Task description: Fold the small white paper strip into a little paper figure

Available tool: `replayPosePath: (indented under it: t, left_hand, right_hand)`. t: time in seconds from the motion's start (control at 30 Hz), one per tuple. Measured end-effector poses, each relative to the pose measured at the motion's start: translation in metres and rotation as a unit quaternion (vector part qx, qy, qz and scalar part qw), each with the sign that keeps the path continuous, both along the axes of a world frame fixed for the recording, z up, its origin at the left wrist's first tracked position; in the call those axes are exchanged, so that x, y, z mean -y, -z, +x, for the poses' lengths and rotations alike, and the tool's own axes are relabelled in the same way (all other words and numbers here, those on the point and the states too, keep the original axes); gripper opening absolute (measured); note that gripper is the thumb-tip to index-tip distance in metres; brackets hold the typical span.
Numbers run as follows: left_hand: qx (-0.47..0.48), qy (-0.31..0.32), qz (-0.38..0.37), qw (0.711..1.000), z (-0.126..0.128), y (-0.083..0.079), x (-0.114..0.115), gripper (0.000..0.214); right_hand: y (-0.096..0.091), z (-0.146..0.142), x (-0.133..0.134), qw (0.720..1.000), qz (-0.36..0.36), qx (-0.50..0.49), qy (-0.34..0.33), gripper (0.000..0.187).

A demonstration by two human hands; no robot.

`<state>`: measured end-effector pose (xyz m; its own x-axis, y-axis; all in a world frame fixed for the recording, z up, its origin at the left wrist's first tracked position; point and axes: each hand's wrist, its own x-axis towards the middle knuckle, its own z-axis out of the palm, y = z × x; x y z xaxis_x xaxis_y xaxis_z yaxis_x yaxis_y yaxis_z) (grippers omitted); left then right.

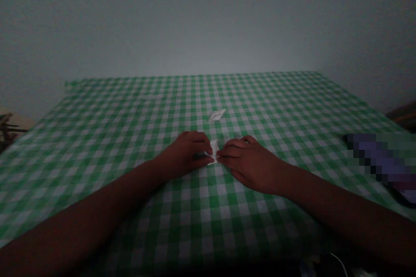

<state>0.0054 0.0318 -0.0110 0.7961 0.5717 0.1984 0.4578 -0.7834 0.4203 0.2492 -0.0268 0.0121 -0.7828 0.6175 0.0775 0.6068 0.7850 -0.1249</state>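
A small white piece of paper lies on the green and white checked tablecloth at the middle of the table. My left hand pinches its left side with curled fingers. My right hand presses on its right side, fingers held together. The two hands almost touch across the paper. A second small white folded paper lies flat on the cloth a little farther back, apart from both hands.
A pale wall rises right behind the table's far edge. A blurred dark and purple object lies at the right edge of the table. The scene is dim.
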Motion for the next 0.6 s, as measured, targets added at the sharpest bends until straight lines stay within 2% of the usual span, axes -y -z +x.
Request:
replayPosePath:
  t: [0.43, 0.6]
  left_hand:
    - [-0.015, -0.009, -0.024, 1.0, -0.0008, -0.0061, 0.0029, 0.021]
    - [-0.016, 0.012, -0.034, 0.999, -0.0019, -0.0055, -0.0005, 0.018]
  right_hand:
    - [-0.0011, 0.0019, 0.0001, 1.0, -0.004, -0.003, 0.002, 0.036]
    - [-0.0004, 0.0019, -0.0008, 1.0, 0.006, 0.001, 0.0, 0.036]
